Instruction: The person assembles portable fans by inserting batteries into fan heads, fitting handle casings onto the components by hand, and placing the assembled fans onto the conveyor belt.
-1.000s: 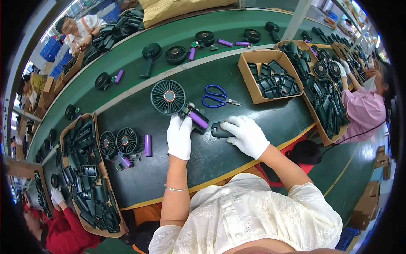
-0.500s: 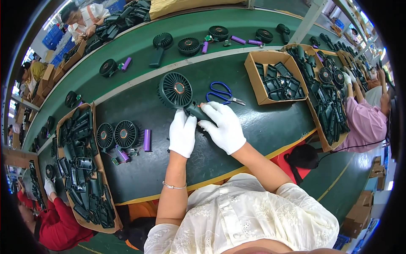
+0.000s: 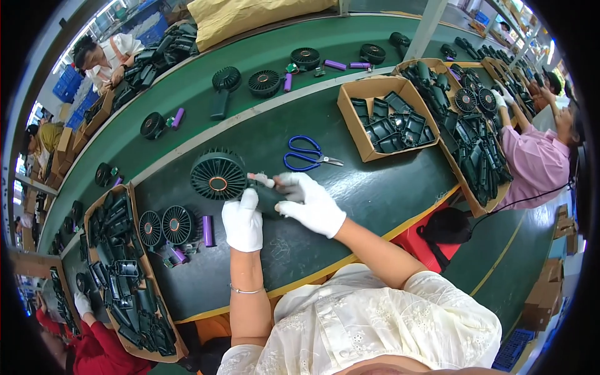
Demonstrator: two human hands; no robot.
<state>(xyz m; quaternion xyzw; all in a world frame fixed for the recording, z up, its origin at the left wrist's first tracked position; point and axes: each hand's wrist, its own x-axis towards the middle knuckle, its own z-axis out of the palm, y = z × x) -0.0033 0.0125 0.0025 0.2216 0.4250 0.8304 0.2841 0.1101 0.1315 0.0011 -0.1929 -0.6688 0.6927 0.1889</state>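
1. Fan (image 3: 232,178) is over desk (image 3: 381,194), left hand (image 3: 242,226) gripping just below the head.
2. Right hand (image 3: 312,207): fingers grasping handle's (image 3: 267,200) far end.
3. Dark green, round slatted head, copper-coloured hub ring (image 3: 218,190).

A big, dark, yellow-edged table (image 3: 387,181) is filling the middle of the room, and light is shining on its top in a soft white patch. Behind it, a long green belt (image 3: 262,55) is curving from side to side, a thin grey rail (image 3: 250,109) is running along between them, and a pale post (image 3: 428,29) is standing near the back. On the right, the green floor (image 3: 486,247) is showing a yellow line (image 3: 500,255), brown boxes (image 3: 541,306) are sitting in a pile, and a blue crate (image 3: 514,349) is resting close by.
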